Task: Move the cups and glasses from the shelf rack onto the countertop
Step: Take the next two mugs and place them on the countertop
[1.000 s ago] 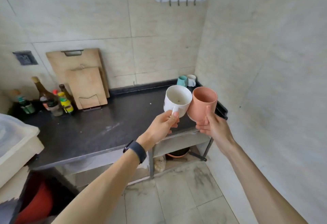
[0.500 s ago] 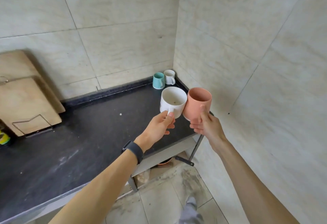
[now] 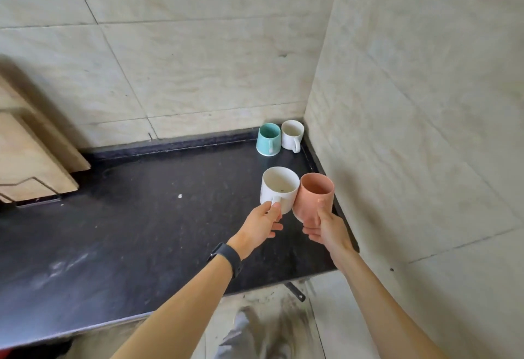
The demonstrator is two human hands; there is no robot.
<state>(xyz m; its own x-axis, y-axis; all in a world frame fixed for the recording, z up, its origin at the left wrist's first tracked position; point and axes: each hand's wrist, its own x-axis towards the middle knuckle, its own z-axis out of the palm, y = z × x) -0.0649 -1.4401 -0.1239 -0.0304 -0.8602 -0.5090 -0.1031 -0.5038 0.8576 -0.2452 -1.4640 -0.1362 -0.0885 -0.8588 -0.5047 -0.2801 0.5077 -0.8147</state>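
Two cups held: white mug [image 3: 279,191] is pinched by its handle in the left hand [image 3: 261,227]; pink cup [image 3: 314,197] is gripped round its body in the right hand [image 3: 326,229].
Change: both have been carried in over the countertop [image 3: 141,231], nearer the corner.
Corner: teal cup [image 3: 268,140] and small white cup [image 3: 292,134] stand side by side.
Next: setting down beside them is judged imminent.

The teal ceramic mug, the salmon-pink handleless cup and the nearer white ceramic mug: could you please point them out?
Teal ceramic mug [image 3: 263,141]: head view, outer side wall.
Salmon-pink handleless cup [image 3: 312,205]: head view, outer side wall.
Nearer white ceramic mug [image 3: 280,184]: head view, inner wall.
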